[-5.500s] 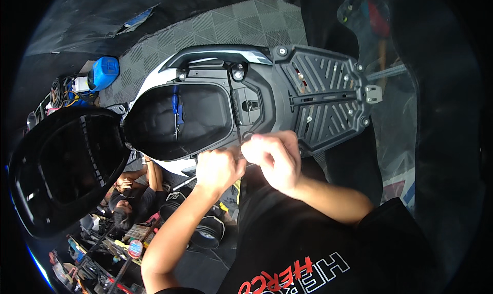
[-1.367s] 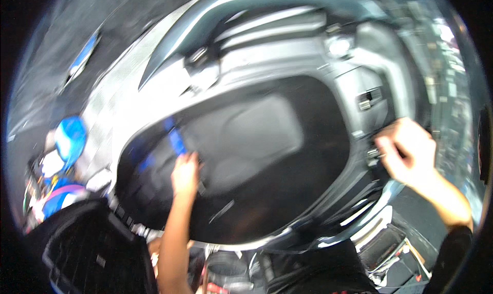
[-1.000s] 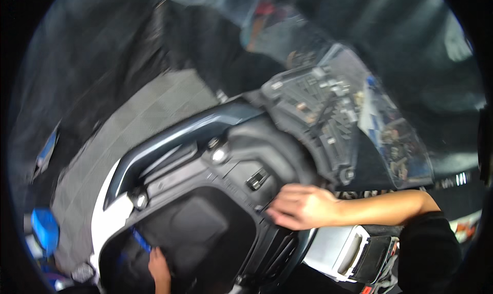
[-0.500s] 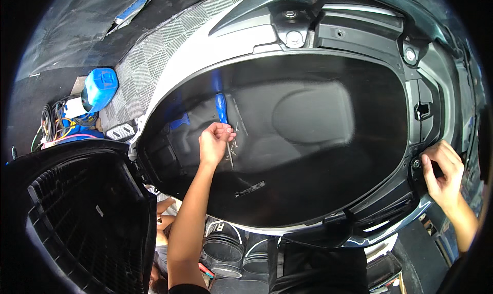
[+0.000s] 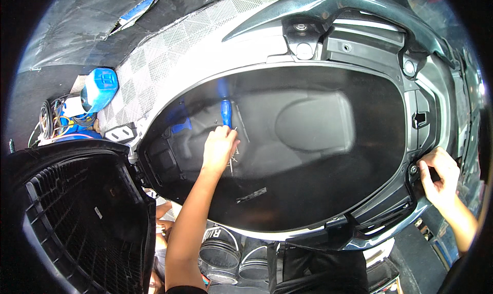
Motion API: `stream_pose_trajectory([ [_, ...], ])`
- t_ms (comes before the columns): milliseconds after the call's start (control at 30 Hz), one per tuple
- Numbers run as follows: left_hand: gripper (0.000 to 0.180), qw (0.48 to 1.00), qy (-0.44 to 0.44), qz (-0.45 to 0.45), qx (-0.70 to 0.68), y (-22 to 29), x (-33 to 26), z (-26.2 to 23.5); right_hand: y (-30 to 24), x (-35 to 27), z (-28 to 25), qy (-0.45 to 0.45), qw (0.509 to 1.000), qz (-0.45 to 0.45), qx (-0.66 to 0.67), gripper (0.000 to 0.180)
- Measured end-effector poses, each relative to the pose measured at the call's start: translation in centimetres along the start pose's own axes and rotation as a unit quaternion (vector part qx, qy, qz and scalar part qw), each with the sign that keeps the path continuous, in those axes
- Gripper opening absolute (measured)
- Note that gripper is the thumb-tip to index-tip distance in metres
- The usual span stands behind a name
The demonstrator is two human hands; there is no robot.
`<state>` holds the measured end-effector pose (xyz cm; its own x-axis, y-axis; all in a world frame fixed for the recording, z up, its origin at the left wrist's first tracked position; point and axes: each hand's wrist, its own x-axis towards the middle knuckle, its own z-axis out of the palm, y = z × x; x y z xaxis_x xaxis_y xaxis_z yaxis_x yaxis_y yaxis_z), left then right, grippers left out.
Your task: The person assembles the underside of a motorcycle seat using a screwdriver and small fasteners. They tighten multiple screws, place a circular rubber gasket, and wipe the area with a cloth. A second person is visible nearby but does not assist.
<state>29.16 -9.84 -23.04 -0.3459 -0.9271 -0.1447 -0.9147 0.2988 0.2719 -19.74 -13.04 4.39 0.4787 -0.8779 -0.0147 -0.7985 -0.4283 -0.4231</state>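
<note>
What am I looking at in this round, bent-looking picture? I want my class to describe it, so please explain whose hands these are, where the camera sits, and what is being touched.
The camera is worn on a person's head and looks down, so its wide lens bends straight edges. Both bare hands belong to that person. Below them is the deep black plastic storage tub of a scooter, with the raised black ribbed seat at lower left. The left hand reaches into the tub and closes around small thin metal pieces, right beside a blue-handled screwdriver. The right hand grips the tub's rim near a bolt. A blue plastic container stands on the patterned floor mat.
</note>
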Motion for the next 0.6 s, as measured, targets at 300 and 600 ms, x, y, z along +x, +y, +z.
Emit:
stream_pose_trajectory([
  [300,0.008,0.999,-0.018,0.048,-0.010,0.1,-1.3,1.6,0.2,0.0,-0.2,0.001,1.000,-0.002,0.002,0.011],
  [600,0.023,0.944,0.047,-0.301,-0.123,-4.9,-1.5,-2.5,0.4,-0.4,-0.1,0.000,1.000,0.002,0.004,0.010],
])
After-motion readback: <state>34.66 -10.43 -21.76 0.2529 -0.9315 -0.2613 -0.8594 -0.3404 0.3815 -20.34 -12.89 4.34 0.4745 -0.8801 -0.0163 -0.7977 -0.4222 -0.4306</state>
